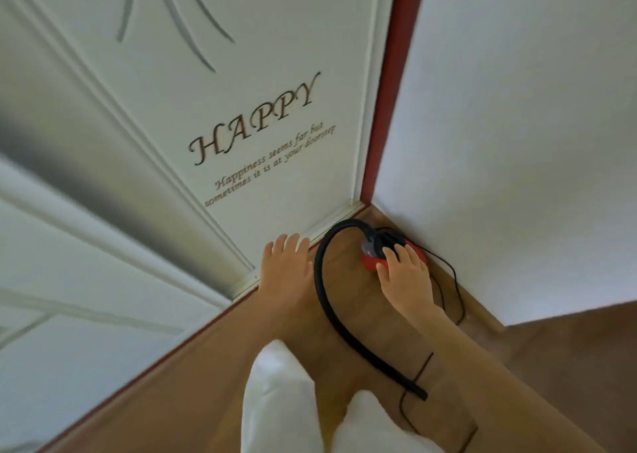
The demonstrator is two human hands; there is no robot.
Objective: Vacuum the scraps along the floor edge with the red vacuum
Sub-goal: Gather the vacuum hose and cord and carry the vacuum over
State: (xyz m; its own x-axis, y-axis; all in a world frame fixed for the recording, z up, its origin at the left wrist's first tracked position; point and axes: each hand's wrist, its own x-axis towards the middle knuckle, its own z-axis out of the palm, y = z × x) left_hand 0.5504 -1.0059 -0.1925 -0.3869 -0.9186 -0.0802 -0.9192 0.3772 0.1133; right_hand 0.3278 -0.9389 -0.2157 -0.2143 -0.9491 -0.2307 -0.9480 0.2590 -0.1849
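The red vacuum [370, 263] is a small round canister with a dark top, sitting on the brown floor in the corner where the white door meets the white wall. Its black hose [322, 290] loops up from the top, curves left and runs back toward me, ending in a nozzle [418, 392] on the floor. My right hand [405, 273] rests on top of the vacuum with fingers spread. My left hand [284, 263] presses flat, fingers straight, against the bottom of the door. No scraps are visible.
A white door [241, 107] with "HAPPY" lettering fills the left, with a red frame strip [386, 107] beside a white wall [517, 142]. A thin black power cord [455, 290] trails along the wall base and across the floor. White fabric [275, 401] covers my knees.
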